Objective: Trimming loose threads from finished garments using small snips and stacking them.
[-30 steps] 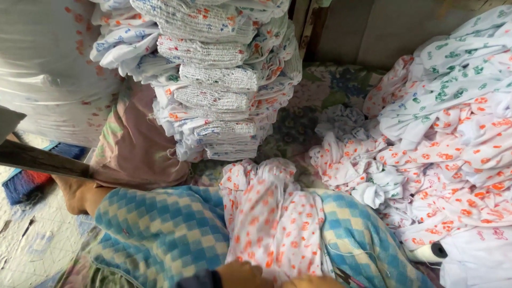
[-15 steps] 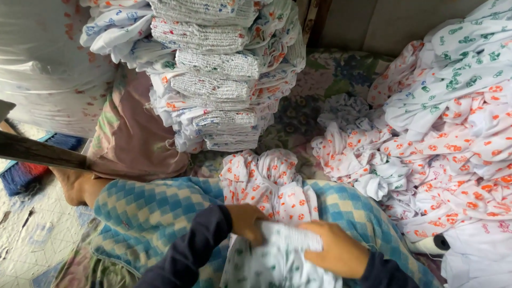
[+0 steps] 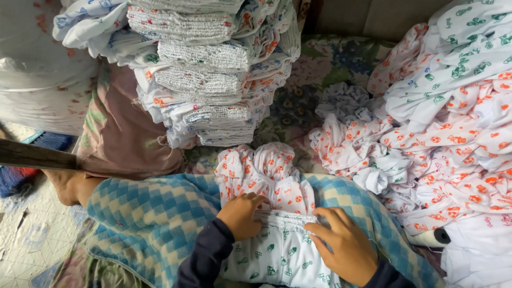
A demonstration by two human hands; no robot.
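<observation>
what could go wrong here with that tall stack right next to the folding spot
The folded stack leans and overhangs toward the lap, so a knock might topple it onto the work. The green-print garment under the left hand and right hand lies on an orange-print garment; the two could shift together and spoil the fold.

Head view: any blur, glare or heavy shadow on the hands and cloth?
Head view: sharp overall; left hand, right hand and the green-print cloth are evenly lit, no glare; the folded stack is crisp; soft shadow behind it and at the dark top edge.
</observation>
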